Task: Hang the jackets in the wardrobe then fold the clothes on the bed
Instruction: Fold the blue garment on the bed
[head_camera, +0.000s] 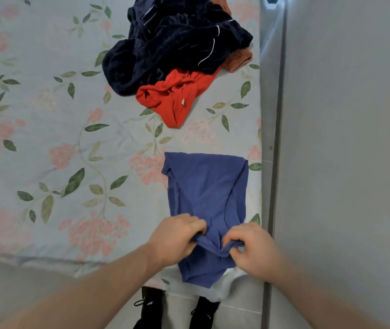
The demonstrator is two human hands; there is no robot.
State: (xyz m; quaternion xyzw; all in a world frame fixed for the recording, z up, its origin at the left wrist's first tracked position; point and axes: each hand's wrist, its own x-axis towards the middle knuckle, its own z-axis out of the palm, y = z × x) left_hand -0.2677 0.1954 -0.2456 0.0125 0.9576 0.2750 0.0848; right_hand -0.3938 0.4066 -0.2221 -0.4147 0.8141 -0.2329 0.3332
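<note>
Both my hands sit low in the frame, left hand (177, 238) and right hand (255, 250) each with a grip pinching the near edge of the blue-purple cotton garment (207, 193), which lies flat on the floral bed sheet (46, 138) at lower centre. Top centre, a crumpled navy velvet garment (172, 43) overlaps a red shirt (175, 100).
</note>
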